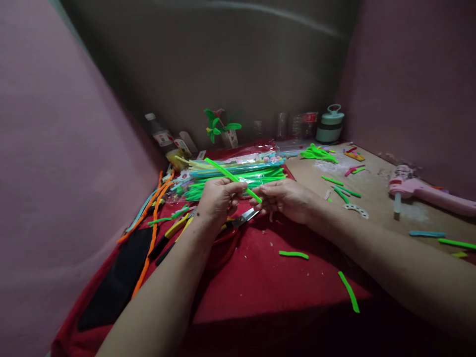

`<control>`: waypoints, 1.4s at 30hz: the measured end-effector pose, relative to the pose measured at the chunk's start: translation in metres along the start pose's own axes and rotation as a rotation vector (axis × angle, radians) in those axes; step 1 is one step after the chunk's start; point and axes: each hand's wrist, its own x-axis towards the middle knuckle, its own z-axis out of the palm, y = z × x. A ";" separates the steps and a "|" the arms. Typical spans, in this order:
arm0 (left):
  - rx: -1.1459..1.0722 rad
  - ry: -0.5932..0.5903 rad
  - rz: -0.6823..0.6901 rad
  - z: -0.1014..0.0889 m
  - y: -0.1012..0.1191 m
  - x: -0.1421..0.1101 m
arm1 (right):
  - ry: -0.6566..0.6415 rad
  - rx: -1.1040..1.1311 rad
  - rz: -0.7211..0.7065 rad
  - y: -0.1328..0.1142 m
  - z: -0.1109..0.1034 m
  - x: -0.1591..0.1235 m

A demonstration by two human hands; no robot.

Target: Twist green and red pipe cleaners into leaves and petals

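Note:
A bright green pipe cleaner (223,171) slants between my hands above the red cloth (260,282). My left hand (219,198) pinches it near its middle, between thumb and fingers. At its lower end, my right hand (284,199) has its fingers closed on the tip. Right below the hands lie scissors (246,217), their blades pointing right and their handles partly behind my left wrist. Two short green pipe cleaner pieces, one nearer the middle (293,255) and one at the front right (348,291), rest on the cloth.
Bagged pipe cleaners (238,183) lie behind my hands. Pliers (174,229), orange strips (153,233) and a black sheet (115,282) are at left. A pink glue gun (427,191) and scraps lie right. A bottle (161,134), potted pipe-cleaner plant (223,126) and lidded cup (330,124) stand behind.

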 end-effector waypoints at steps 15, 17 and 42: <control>0.087 -0.185 -0.020 0.009 -0.006 -0.004 | 0.224 -0.060 -0.205 -0.001 0.002 0.002; 0.131 -0.211 -0.063 0.013 -0.007 -0.006 | 0.276 0.053 -0.184 -0.002 0.001 0.004; 0.117 -0.132 -0.035 0.030 -0.018 -0.014 | 0.224 0.187 -0.237 0.002 0.005 0.004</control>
